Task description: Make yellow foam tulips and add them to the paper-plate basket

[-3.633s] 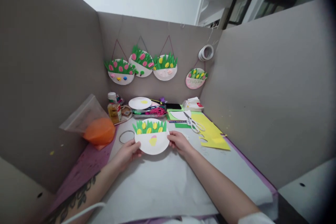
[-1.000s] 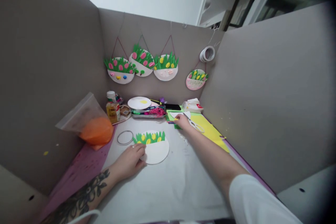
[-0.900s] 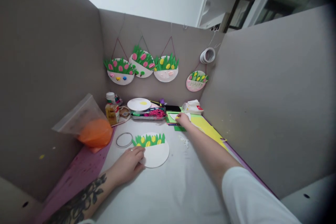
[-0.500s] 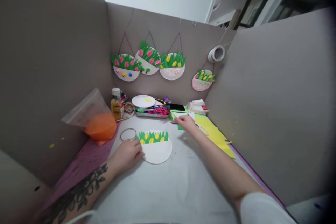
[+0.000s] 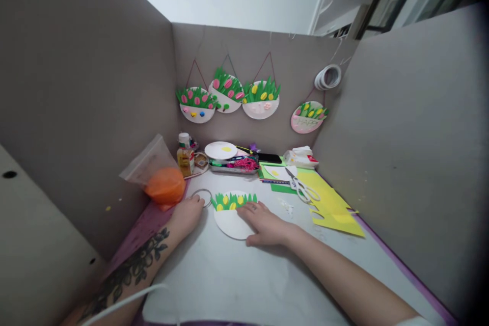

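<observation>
A white paper plate (image 5: pixel 231 224) lies flat on the covered table, with green paper grass (image 5: pixel 218 204) and yellow paper ovals across its upper part. My right hand (image 5: pixel 263 221) rests palm down over the plate's right side, fingers stretched out and nothing gripped. Just left of the plate is a thin grey ring (image 5: pixel 207 191), like a narrow tape roll. My left hand (image 5: pixel 190 214) has its fingers closed on the ring's left edge; the fingertips are partly hidden.
White-handled scissors (image 5: pixel 305 191) lie on yellow paper (image 5: pixel 332 209) at right. Behind are a tray (image 5: pixel 233 169) of craft items and a glue bottle (image 5: pixel 186 160). An orange-filled bag (image 5: pixel 166 186) stands left. Decorated plates (image 5: pixel 261 107) and tape rolls (image 5: pixel 327 77) hang on the back panel.
My right hand has come back from the papers near the scissors onto the plate. My left hand has left the plate's edge for the ring. The view has shifted slightly.
</observation>
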`<state>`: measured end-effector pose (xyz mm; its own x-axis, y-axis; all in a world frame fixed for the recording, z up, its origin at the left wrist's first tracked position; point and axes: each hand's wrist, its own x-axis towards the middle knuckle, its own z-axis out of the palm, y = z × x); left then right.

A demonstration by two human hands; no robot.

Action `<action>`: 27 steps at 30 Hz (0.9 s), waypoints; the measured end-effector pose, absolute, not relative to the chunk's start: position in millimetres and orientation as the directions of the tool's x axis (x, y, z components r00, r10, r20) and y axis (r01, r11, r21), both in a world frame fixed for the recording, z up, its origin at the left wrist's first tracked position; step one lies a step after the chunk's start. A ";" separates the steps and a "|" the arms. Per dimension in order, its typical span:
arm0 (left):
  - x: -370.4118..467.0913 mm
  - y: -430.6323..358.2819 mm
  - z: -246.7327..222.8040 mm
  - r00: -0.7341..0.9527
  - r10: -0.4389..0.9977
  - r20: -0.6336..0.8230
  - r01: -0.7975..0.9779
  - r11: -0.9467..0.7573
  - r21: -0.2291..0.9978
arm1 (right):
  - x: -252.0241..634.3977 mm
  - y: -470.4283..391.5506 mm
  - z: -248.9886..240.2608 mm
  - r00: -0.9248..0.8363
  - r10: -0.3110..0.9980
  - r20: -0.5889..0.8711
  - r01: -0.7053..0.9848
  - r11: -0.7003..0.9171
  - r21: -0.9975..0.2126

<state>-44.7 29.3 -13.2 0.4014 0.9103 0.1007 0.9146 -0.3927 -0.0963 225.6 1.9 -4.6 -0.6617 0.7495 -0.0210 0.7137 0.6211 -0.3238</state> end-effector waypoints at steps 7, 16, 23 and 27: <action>-41.5 22.3 -3.2 0.264 0.965 -0.002 0.955 -0.261 -0.142 | 218.6 16.7 -5.7 -0.618 0.781 0.089 0.735 0.614 -0.286; -36.8 18.6 12.6 0.220 0.975 0.003 0.973 -0.220 -0.074 | 235.9 35.1 -18.1 -0.507 0.825 0.249 0.728 0.565 -0.389; -16.7 6.0 1.2 0.535 0.838 0.104 0.832 -0.545 0.107 | 281.9 51.5 -7.9 -0.087 0.869 0.488 0.758 0.375 -0.534; -11.3 6.8 -13.0 0.596 0.794 0.122 0.763 -0.607 0.221 | 300.9 78.5 -9.6 -0.093 0.886 0.454 0.806 0.335 -0.488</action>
